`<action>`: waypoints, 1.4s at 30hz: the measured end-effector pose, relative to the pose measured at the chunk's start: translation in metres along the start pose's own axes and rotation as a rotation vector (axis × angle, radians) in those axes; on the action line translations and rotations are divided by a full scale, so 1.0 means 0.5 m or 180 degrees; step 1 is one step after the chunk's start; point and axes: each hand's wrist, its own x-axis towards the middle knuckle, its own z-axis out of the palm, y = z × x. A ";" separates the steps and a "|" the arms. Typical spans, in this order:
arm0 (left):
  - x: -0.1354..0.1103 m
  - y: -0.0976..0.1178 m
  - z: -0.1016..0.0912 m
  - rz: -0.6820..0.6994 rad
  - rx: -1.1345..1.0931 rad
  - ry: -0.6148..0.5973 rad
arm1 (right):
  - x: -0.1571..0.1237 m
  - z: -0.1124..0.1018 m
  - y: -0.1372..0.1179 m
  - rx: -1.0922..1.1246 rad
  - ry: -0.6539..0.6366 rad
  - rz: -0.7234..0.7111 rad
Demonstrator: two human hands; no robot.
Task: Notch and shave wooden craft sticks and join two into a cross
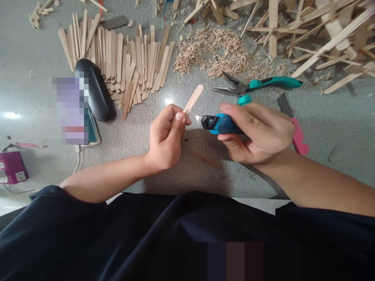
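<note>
My left hand (168,138) pinches a wooden craft stick (195,96) near its lower end, between thumb and curled fingers. The stick slants up and to the right, and its surface looks shaved or split close to the thumb. In my right hand (258,130) is a blue utility knife (225,124) with a black front. Its short blade (199,121) points left at the stick and sits a small gap away from it. Below the knife, a thin brown wooden stick (205,158) lies on the table.
Pliers with teal handles (241,88) lie beyond my right hand, near a pink-handled cutter (299,136). Wood shavings (216,50) are heaped behind. Craft sticks stand in a row (117,58) at left and pile up (322,31) at right. A black case (95,91) rests by a phone (93,127).
</note>
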 end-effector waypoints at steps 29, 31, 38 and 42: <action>0.010 0.014 0.002 -0.0666 -0.0585 -0.0553 | 0.002 -0.005 0.008 0.0670 -0.0537 0.0259; 0.010 0.014 0.002 -0.0686 -0.0555 -0.0635 | 0.002 -0.006 0.009 0.0755 -0.0534 0.0245; 0.005 0.015 0.002 -0.0693 -0.0521 -0.0665 | 0.004 -0.003 0.005 0.0944 -0.0556 0.0261; 0.006 0.014 0.002 -0.0689 -0.0570 -0.0641 | -0.003 0.005 0.004 0.0842 -0.0469 0.0217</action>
